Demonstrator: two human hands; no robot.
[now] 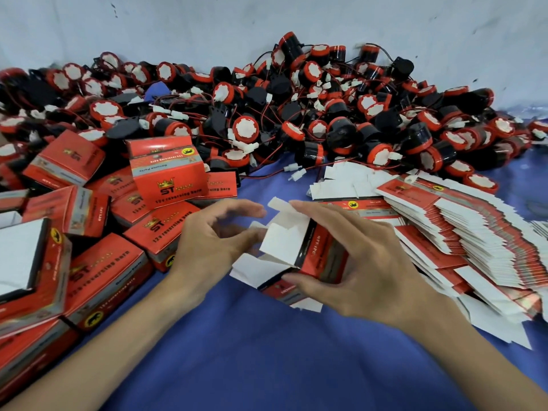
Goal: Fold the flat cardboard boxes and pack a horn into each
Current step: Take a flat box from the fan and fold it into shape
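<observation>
My right hand [353,262] grips a red cardboard box [318,256] that is opened into a sleeve, thumb under its near edge and fingers over the top. Its white end flaps [284,235] stick out to the left, unfolded. My left hand [213,241] hovers just left of those flaps with fingers loosely curled, fingertips close to the flaps but holding nothing. A big heap of red and black horns [296,114] with red wires lies along the wall behind. A fanned stack of flat boxes [462,226] lies to the right.
Several folded red boxes [98,221] are piled on the left, one standing upright [167,170]. Everything lies on a blue cloth [267,351], bare in the near middle. A pale wall [267,22] closes the back.
</observation>
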